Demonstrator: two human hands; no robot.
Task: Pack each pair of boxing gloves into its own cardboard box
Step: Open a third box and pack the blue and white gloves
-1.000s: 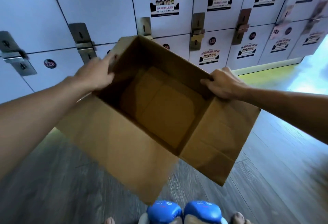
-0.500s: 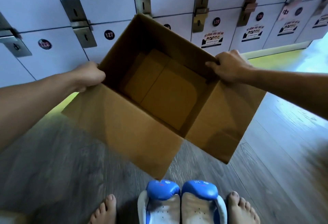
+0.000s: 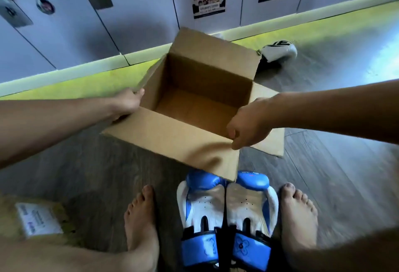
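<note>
Down from chest height, the cardboard box (image 3: 172,140) now sits on the floor (image 3: 336,185) in front of the lockers (image 3: 64,25), mouth up and its flaps spread, and your view has tipped down with it. Your left hand (image 3: 126,104) holds the left side, thumb along the rim, the other fingers hidden under the flap. Your right hand (image 3: 248,125) hangs at the near right corner with its fingers curled; whether they actually grip the cardboard you cannot tell from here. Nothing but bare cardboard shows inside.

Between your bare feet (image 3: 140,217) lies the blue and white pair of boxing gloves (image 3: 203,204), palms up and side by side, their tips tucked under the near flap. A white and black glove (image 3: 278,52) lies beyond the box by the locker base, partly blocked by the far flap. At lower left, another box (image 3: 38,217) with a white label is blurred and cut by your leg.
</note>
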